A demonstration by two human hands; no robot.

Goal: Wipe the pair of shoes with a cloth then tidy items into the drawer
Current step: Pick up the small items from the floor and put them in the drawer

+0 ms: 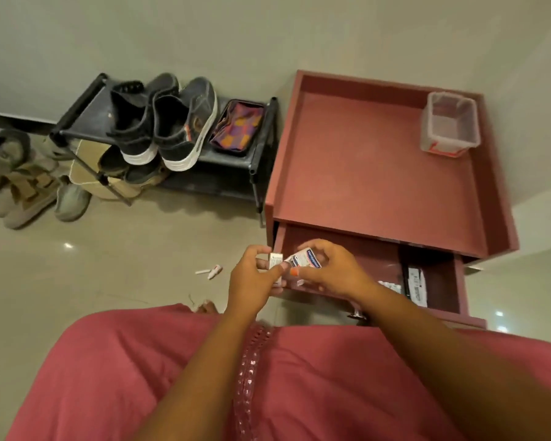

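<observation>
A pair of dark grey shoes (169,122) with white soles stands on the black rack (233,160). A folded multicoloured cloth (237,127) lies on the rack beside them. The red bedside cabinet's drawer (439,275) is pulled open, with boxes (416,286) inside at the right. My left hand (252,281) pinches a small white box (275,261) over the drawer's left front corner. My right hand (334,268) grips a white and blue box (306,257) right next to it.
A clear plastic container (449,124) stands at the cabinet top's back right. Small white and pink items (210,271) lie on the floor left of the drawer. Beige shoes (29,189) crowd the floor at the left. My red garment fills the foreground.
</observation>
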